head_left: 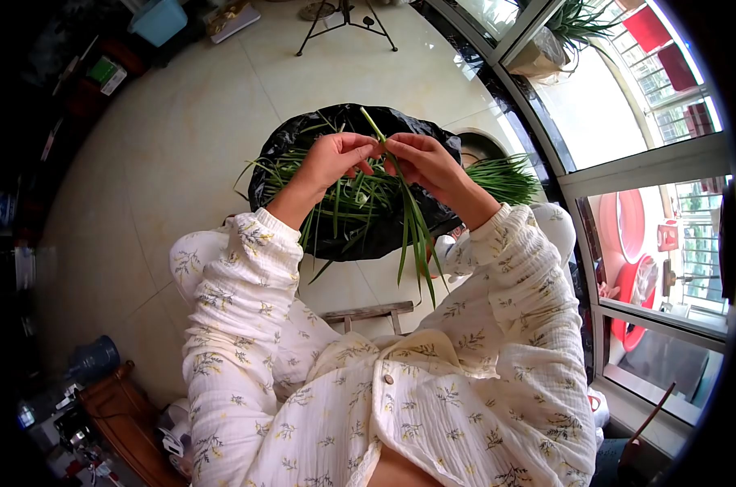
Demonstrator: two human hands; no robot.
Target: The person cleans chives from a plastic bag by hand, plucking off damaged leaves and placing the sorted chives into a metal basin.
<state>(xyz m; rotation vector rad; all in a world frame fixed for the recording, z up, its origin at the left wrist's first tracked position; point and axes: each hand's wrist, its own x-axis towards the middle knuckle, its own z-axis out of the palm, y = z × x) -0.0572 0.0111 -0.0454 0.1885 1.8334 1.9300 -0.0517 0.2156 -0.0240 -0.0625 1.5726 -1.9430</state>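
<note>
My left hand [333, 161] and my right hand [430, 166] meet above a black plastic bag [421, 123], their fingertips pinched together on a small bunch of garlic chives [413, 223]. The pale stem end points up and away from me, while the long green leaves hang down toward my knees. Loose chives [353, 203] lie tangled inside the spread bag below. To the right, a thicker, neater bunch of chives [504, 180] lies beside the bag. Exactly which fingers touch the stem is partly hidden.
A dark round basin [480, 146] stands behind the right bunch. A wooden stool edge [368, 313] shows between my legs. Glass doors [628, 174] run along the right. Metal stand legs [345, 31] and a blue bin [158, 22] are farther off on the tiled floor [169, 154].
</note>
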